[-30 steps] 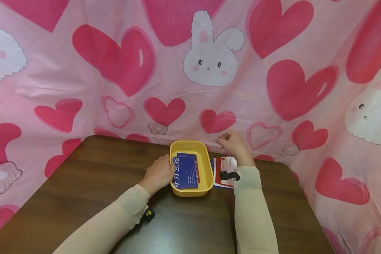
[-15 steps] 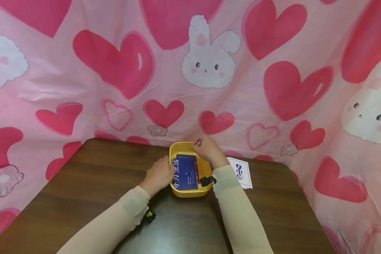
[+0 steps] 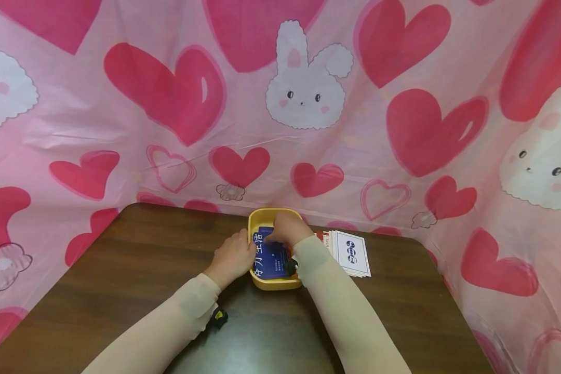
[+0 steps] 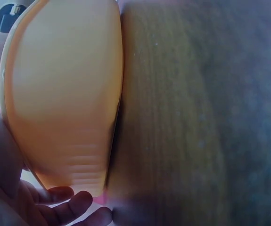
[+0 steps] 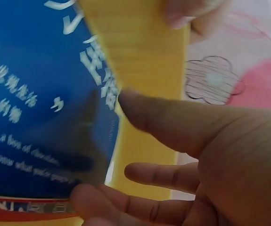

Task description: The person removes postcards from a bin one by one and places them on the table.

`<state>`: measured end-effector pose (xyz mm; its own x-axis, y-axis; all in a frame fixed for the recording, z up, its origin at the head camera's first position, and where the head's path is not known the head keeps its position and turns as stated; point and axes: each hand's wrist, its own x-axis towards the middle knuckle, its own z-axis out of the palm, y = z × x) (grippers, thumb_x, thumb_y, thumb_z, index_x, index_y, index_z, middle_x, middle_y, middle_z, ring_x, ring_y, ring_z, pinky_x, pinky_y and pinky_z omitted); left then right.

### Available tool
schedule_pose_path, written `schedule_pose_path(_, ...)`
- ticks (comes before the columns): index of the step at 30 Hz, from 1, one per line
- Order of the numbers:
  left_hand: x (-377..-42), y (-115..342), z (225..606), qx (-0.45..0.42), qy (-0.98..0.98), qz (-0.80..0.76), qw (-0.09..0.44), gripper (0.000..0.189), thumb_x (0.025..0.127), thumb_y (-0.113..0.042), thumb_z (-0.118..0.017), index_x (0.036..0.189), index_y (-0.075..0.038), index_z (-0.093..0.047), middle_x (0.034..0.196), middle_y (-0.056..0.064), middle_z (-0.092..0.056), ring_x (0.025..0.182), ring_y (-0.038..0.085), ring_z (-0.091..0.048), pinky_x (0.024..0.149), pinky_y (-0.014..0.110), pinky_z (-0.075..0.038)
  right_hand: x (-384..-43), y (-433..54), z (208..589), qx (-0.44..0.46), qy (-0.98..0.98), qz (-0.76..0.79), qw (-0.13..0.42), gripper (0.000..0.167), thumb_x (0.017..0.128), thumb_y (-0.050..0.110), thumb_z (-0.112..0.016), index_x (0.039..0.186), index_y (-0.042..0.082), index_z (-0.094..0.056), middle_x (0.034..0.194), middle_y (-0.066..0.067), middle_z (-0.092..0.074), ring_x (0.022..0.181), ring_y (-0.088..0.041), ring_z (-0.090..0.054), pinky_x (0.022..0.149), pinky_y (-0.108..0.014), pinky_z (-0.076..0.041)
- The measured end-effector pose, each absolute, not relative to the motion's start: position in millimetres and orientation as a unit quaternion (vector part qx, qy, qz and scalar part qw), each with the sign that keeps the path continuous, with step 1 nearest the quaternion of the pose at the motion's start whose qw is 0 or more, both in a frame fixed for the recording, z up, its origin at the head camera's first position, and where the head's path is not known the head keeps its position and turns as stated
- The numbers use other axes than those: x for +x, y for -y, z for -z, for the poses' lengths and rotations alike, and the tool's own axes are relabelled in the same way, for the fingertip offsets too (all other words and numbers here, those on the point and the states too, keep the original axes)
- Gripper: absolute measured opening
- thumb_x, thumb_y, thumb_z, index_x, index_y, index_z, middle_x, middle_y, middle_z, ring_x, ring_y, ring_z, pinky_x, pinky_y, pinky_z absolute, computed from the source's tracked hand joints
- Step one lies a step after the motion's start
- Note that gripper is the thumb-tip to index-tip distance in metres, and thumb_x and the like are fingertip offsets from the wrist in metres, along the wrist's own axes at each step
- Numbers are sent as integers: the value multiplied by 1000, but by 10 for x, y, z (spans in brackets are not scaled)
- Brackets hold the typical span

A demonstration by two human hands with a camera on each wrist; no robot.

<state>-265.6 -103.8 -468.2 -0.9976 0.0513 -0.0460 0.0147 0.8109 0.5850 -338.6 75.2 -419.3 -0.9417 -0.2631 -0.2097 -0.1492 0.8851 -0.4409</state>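
Observation:
A yellow plastic box [image 3: 276, 284] sits on the table, seen from its outer side in the left wrist view. My left hand [image 3: 234, 255] grips its left rim, thumb over the edge and fingers along the outside. Inside lies a blue card [image 3: 267, 259] with white lettering, a red-edged card [image 5: 27, 202] showing beneath it. My right hand [image 3: 291, 228] reaches into the box over the blue card. In the right wrist view its thumb is right at the card's edge, and the fingers are spread apart around the corner, with a wide gap from the thumb.
Right of the box lies a fanned row of cards [image 3: 352, 254], the top one white with a blue border, red ones behind. The brown wooden table [image 3: 145, 270] meets a pink heart-patterned cloth [image 3: 205, 171] at the back.
My right hand has moved left from above the fanned cards, over the box's right rim, and down into it. The left hand and box stay in place.

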Motion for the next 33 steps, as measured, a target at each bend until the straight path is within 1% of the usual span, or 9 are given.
schedule_pose_path(3, -2648, 1035, 4671, 15, -952, -305, 33, 48, 117, -35, -51, 151, -1, -54, 123, 14, -68, 114, 32, -69, 102, 65, -60, -3382, -720, 4228, -96, -966, 200, 132, 62, 83, 41, -102, 125, 4, -74, 96, -10, -79, 77, -28, -77, 66, -41, -68)
schedule_pose_path(5, -2646, 1033, 4660, 14, -952, -304, 33, 48, 117, -35, -51, 152, -1, -54, 125, 15, -68, 117, 33, -69, 104, 66, -59, -3385, -707, 4241, -93, -970, 186, 128, 70, 81, 44, -104, 130, 4, -73, 102, -10, -81, 84, -28, -79, 76, -46, -70)
schedule_pose_path(8, -2645, 1025, 4655, 16, -953, -300, 28, 48, 118, -34, -51, 151, 0, -54, 126, 16, -68, 117, 35, -69, 104, 68, -59, -3390, -700, 4254, -97, -973, 169, 119, 76, 79, 43, -105, 135, 4, -72, 111, -10, -82, 95, -29, -79, 91, -50, -70)
schedule_pose_path(11, -2644, 1013, 4655, 16, -953, -300, 25, 47, 118, -35, -51, 150, -1, -55, 125, 16, -68, 116, 35, -68, 103, 68, -59, -3386, -712, 4268, -91, -974, 169, 119, 77, 79, 39, -105, 138, 4, -69, 117, -12, -81, 101, -31, -78, 95, -53, -69)
schedule_pose_path(15, -2642, 1011, 4669, 17, -953, -301, 25, 46, 117, -35, -53, 148, -1, -55, 123, 15, -68, 114, 34, -68, 102, 66, -59, -3382, -747, 4277, -76, -974, 179, 117, 70, 81, 34, -105, 134, 4, -71, 116, -12, -81, 97, -30, -78, 92, -53, -70)
schedule_pose_path(21, -2642, 1024, 4682, 15, -953, -301, 26, 45, 117, -35, -53, 147, -1, -56, 123, 16, -69, 114, 35, -69, 101, 67, -59, -3392, -801, 4231, -98, -976, 176, 85, 57, 82, 32, -105, 123, 2, -80, 106, -8, -82, 92, -25, -76, 97, -47, -68)
schedule_pose_path(23, -2647, 1026, 4677, 12, -952, -303, 28, 45, 117, -36, -52, 147, -2, -56, 123, 16, -69, 114, 35, -69, 101, 68, -59, -3406, -830, 4203, -109, -972, 193, 80, 57, 83, 31, -103, 126, 1, -78, 108, -10, -81, 95, -26, -76, 100, -47, -67)
schedule_pose_path(28, -2655, 1021, 4671, 9, -951, -307, 32, 47, 117, -38, -52, 148, -3, -55, 124, 15, -69, 113, 33, -69, 101, 67, -59, -3450, -928, 4151, -109, -949, 275, 106, 55, 94, 28, -95, 137, 5, -68, 122, -14, -78, 107, -31, -77, 103, -53, -66)
schedule_pose_path(33, -2660, 1014, 4675, 11, -951, -306, 33, 49, 118, -38, -51, 150, -2, -54, 126, 15, -68, 113, 33, -68, 101, 67, -58, -3460, -1059, 4119, -106, -933, 329, 105, 40, 100, 23, -88, 133, 11, -68, 121, -15, -75, 110, -33, -72, 106, -51, -64)
